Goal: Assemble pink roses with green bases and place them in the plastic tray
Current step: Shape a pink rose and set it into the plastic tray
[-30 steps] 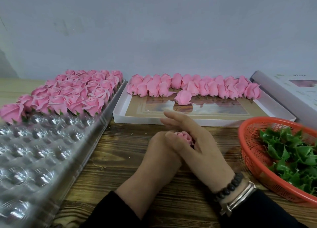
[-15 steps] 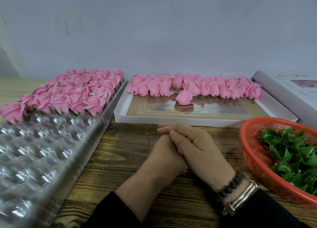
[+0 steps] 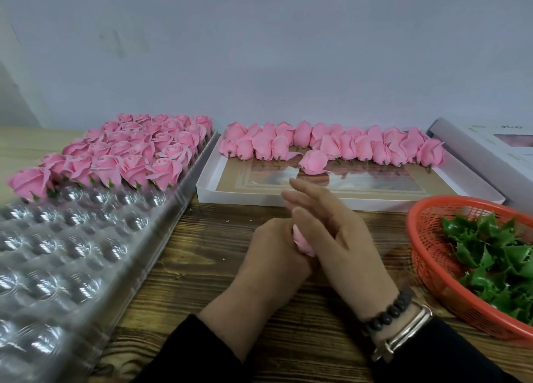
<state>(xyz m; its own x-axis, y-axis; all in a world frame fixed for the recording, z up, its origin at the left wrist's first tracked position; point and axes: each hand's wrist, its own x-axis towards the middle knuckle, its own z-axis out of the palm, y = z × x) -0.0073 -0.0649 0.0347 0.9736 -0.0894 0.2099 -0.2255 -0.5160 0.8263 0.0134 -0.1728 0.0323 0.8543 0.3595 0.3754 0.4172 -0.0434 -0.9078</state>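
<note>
The white box (image 3: 490,149) at the far right edge of the table (image 3: 202,267) has some dark writing on its top, but it is too small and blurry to read.

The clear plastic tray (image 3: 72,253) lies along the left edge of the table. Its far end is full of finished pink roses (image 3: 129,154) standing in the cups, with bits of green showing under them. The near cups hold nothing.

A flat white box lid (image 3: 360,201) sits at the back of the table, in the middle. A row of rose heads (image 3: 331,146) lies along its far edge, and one loose rose head (image 3: 314,162) lies just in front of the row.

The orange basket (image 3: 427,238) sits at the right edge of the table. It holds a pile of green bases (image 3: 496,261).

Both hands are together over the middle of the table, in front of the box lid. The left hand (image 3: 271,255) is curled around a pink rose (image 3: 302,242). The right hand (image 3: 340,238) lies over it with its fingers straight, pressed flat against the rose. Only a small part of the rose shows between the hands. You cannot tell if a green base is on it. The right wrist has a bead bracelet (image 3: 389,310) and a silver bangle (image 3: 403,336).
</note>
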